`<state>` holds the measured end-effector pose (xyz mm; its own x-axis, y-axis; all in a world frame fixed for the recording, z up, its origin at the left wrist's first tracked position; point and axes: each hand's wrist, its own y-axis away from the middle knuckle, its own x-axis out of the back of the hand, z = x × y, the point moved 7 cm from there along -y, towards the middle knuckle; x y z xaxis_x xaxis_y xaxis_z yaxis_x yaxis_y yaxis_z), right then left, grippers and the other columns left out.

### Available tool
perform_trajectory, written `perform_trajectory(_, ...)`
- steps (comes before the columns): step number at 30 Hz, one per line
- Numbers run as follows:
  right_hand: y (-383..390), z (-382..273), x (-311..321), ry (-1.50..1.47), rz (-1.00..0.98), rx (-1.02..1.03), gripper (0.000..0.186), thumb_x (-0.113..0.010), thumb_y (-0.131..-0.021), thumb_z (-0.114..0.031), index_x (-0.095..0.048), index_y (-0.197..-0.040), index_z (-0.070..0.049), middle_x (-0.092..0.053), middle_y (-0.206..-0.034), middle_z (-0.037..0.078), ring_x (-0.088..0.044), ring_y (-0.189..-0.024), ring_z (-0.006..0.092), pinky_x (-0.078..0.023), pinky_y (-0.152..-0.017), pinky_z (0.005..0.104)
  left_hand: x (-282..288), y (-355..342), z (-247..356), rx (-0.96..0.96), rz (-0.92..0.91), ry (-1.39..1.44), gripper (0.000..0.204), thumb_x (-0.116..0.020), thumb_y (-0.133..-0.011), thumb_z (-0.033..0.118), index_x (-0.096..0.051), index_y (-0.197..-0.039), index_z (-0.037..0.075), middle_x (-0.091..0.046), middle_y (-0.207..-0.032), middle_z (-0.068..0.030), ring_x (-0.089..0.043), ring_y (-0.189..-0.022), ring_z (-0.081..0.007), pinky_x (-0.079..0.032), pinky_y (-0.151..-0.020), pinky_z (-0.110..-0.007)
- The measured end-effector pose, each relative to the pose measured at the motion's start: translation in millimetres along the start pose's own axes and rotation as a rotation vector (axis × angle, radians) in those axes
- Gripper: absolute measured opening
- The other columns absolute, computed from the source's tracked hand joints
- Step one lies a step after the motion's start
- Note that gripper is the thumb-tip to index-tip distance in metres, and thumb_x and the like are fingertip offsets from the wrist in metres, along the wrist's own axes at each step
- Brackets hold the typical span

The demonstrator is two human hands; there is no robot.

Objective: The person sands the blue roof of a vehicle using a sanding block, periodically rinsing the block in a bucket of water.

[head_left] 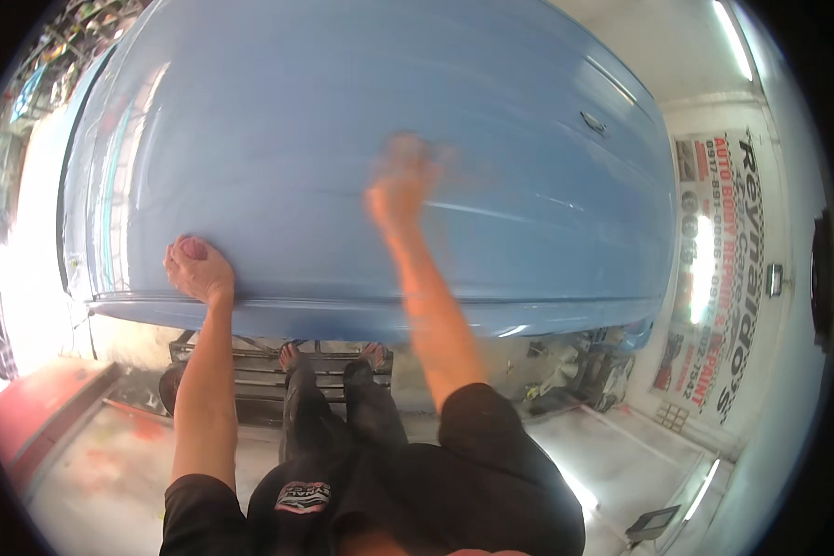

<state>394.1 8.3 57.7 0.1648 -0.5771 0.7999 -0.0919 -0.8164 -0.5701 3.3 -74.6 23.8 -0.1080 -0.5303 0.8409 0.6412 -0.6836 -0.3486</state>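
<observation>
A broad, glossy blue vehicle roof (287,167) fills the upper half of the head view. Near its left front edge rests my left hand (199,271), its fingers curled round a small pinkish-red wad (193,247); the material cannot be made out. My right hand (401,185) is over the middle of the roof, farther out than the left. Motion smears its fingers, so whether it holds anything is hidden. Beneath the right hand the paint looks hazy, with streaks of reflected light to the right.
My feet are on a slatted dark metal platform (250,380) below the roof edge. A small dark fitting (593,122) sits at the roof's far right. A printed banner (727,278) hangs on the right wall. A red panel (46,412) and a floodlight (653,524) stand lower down.
</observation>
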Motion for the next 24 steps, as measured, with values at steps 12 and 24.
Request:
perform_trajectory(12,18.2,223.1,64.8,0.164,-0.135,-0.587,0.04,-0.042,-0.109,-0.027,-0.057,-0.139,-0.007,-0.05,-0.151,0.021,-0.039,-0.147,0.0334,-0.029,-0.114,0.069,-5.4,8.0,-3.3,0.013,0.011,-0.026,0.03,-0.068,-0.095,0.026,-0.07,-0.119,0.009,-0.068,-0.126,-0.0143,-0.061,-0.121,-0.0356,-0.05,-0.102,-0.047)
perform_trajectory(24,14.7,295.0,96.7,0.394,-0.191,-0.647,0.043,-0.043,-0.109,-0.032,-0.05,-0.144,-0.009,-0.052,-0.15,0.01,-0.042,-0.144,0.0299,-0.022,-0.114,0.0764,-11.3,10.4,1.0,0.077,-0.092,-0.084,0.032,-0.067,-0.096,0.028,-0.066,-0.122,0.008,-0.065,-0.126,-0.0148,-0.061,-0.119,-0.0357,-0.049,-0.101,-0.048)
